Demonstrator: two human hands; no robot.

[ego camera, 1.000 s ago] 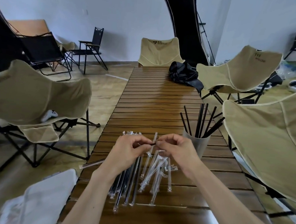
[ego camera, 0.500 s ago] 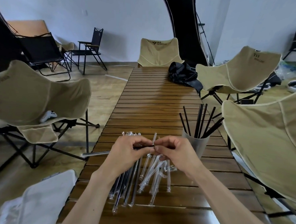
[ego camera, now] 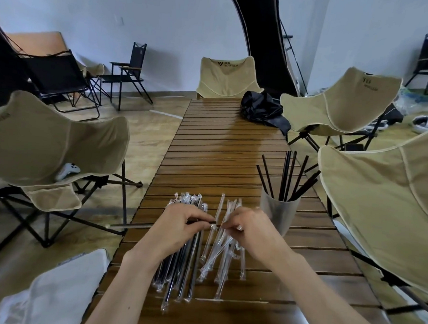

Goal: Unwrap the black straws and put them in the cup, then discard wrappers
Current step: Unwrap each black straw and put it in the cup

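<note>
Near: wrapped straws and wrappers lie under my wrists | Mid: left hand pinches a straw, tip bared; right hand nips its wrapper | Risk: a sharp tug could snap the film or scatter the pile | Far: cup holds straws, close to right elbow, could tip.
</note>
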